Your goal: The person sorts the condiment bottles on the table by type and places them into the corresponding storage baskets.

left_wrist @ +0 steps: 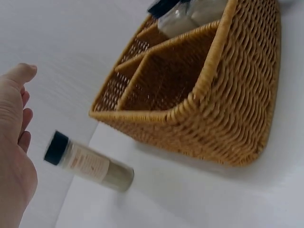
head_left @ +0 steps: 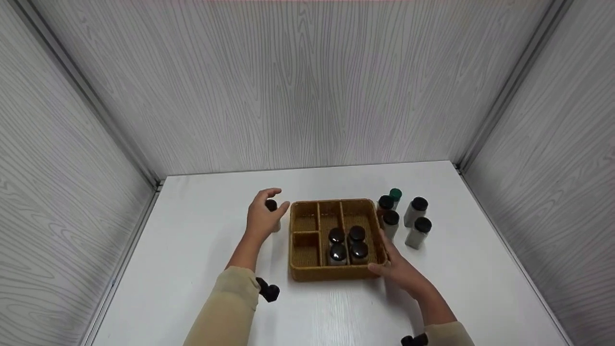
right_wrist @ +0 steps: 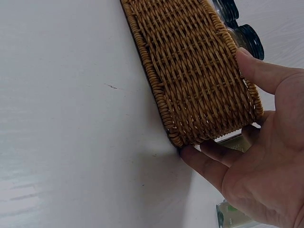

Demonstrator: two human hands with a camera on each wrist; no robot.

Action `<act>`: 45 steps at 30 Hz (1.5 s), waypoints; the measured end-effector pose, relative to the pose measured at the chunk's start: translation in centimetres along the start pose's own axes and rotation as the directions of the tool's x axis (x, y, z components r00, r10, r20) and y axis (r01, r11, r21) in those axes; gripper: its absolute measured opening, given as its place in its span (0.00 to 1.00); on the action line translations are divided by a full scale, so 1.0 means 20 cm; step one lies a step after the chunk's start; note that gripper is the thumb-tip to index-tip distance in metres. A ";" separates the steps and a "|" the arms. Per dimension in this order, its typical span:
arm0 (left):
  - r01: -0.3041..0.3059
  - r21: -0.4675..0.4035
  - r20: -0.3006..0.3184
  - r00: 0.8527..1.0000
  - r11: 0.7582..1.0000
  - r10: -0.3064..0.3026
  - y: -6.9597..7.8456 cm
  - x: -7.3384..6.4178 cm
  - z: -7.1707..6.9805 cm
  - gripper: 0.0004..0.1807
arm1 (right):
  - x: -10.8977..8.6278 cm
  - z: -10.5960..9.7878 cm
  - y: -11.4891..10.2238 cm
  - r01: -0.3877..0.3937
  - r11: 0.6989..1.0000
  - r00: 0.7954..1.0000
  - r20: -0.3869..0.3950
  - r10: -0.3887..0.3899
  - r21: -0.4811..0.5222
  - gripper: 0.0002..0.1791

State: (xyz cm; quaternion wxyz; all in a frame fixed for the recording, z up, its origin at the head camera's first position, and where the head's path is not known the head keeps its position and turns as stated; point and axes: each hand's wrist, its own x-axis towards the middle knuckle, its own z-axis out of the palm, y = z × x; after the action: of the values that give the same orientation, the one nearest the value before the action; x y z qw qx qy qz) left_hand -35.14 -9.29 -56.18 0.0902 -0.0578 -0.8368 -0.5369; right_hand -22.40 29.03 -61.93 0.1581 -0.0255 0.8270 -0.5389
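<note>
A brown wicker basket (head_left: 331,274) with compartments lies on the white table. Its middle and right compartments hold several dark-capped jars (head_left: 338,253); the two small left ones hold none. At its right front corner my right hand (head_left: 401,274) grips it, thumb over the rim and fingers against the side wall, as the right wrist view shows. Left of the basket a clear spice bottle (left_wrist: 90,164) with a black cap and a pale label stands upright. My left hand (head_left: 262,218) is beside this bottle, thumb and fingers spread apart, with a gap to it in the left wrist view.
To the right of the basket stand several more bottles (head_left: 416,210) with black caps, some close against its wall. One among them has a green cap (head_left: 395,193). Grey wood-grain panels (head_left: 307,86) enclose the table at the back and both sides.
</note>
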 end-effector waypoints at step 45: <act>0.188 0.119 0.020 0.981 0.975 -0.191 -0.21 -0.07 -0.09 0.33 | 0.00 0.00 0.01 0.011 0.999 1.000 0.009 -0.011 0.033 0.61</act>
State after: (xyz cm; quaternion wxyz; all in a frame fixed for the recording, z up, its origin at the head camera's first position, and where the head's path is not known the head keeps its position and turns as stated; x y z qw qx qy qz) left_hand -34.37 -12.66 -59.46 0.0285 0.0191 -0.8699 -0.4921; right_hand -22.32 29.13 -62.04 0.1595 -0.0300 0.8170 -0.5532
